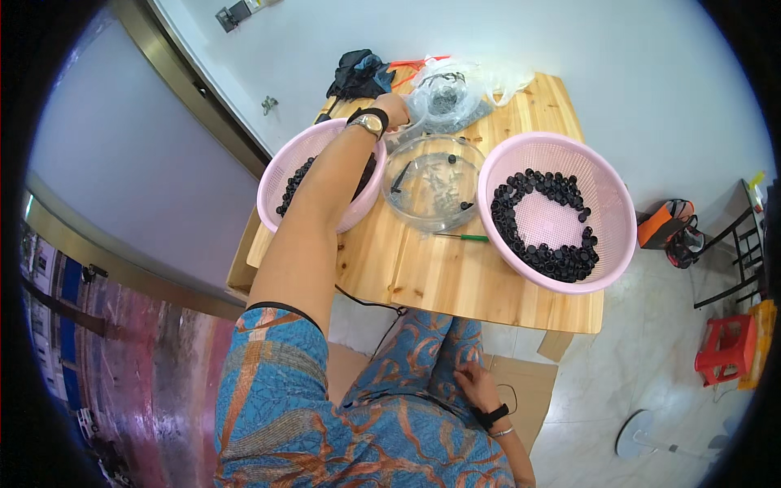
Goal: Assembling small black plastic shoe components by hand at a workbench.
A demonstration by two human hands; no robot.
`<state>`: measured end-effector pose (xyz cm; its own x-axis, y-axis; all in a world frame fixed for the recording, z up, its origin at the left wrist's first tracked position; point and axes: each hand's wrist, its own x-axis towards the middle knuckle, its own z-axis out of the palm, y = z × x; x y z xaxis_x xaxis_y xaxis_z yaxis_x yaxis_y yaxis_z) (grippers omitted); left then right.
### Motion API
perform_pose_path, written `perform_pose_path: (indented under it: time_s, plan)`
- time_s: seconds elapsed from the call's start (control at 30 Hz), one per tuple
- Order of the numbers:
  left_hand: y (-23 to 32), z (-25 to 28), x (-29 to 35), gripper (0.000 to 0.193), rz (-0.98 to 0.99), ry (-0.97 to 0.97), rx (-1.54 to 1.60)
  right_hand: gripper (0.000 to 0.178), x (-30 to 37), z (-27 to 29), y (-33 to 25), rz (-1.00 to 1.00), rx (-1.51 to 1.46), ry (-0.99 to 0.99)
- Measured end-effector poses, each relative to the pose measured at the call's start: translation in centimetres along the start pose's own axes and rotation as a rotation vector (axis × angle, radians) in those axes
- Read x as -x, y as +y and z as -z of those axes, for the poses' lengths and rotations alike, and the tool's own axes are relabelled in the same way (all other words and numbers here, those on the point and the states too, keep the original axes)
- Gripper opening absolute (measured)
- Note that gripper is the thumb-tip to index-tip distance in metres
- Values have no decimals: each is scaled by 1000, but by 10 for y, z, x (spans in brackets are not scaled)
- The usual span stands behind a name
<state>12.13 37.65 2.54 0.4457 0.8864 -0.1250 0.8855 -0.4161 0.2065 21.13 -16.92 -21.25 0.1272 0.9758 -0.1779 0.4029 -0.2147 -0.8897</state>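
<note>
My left arm stretches across a pink basket (272, 175) holding small black caps. Beyond its rim my left hand (392, 111) is curled downward beside a clear plastic container (404, 134); what its fingers grip is hidden. Close to it stands a clear bag-lined tub (444, 99) of small dark grey pieces. Nearer me is a round transparent tray (396, 213) with small clear bits, a black stick-like piece and a few black caps. My right hand (478, 385) lies on my thigh, fingers loosely spread, holding nothing.
A second pink basket (612, 195) with many black caps stands at the right of the wooden table (431, 281). A green-handled screwdriver (473, 237) lies beside it. Dark cloth (358, 75) sits at the back left. A red stool (724, 350) is on the floor at right.
</note>
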Motion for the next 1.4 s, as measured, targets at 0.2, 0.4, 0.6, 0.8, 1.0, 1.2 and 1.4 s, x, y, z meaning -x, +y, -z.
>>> perform_pose_path:
  time_s: [0.2, 0.4, 0.6, 0.8, 1.0, 1.2, 1.4]
  plan:
    - [9, 10, 30, 20, -90, 128, 191, 18, 3, 1, -8, -20, -72, -22]
    - [3, 27, 74, 19, -402, 405, 174, 12, -9, 47, -91, 153, -47, 14]
    - [33, 43, 179, 20, -543, 323, 498, 11, -39, 114, -212, 570, 253, 141]
    - [36, 25, 316, 21, -533, 15, 1125, 14, -129, 133, -293, 756, 660, 219]
    - [6, -66, 378, 19, -288, -129, 1654, 13, -248, 117, -292, 475, 1055, 170]
    - [-18, -114, 398, 18, -33, -128, 2032, 20, -278, 80, -306, 211, 1225, -190]
    - [-38, -120, 402, 17, 27, -129, 2093, 22, -314, 55, -273, 12, 1125, -58]
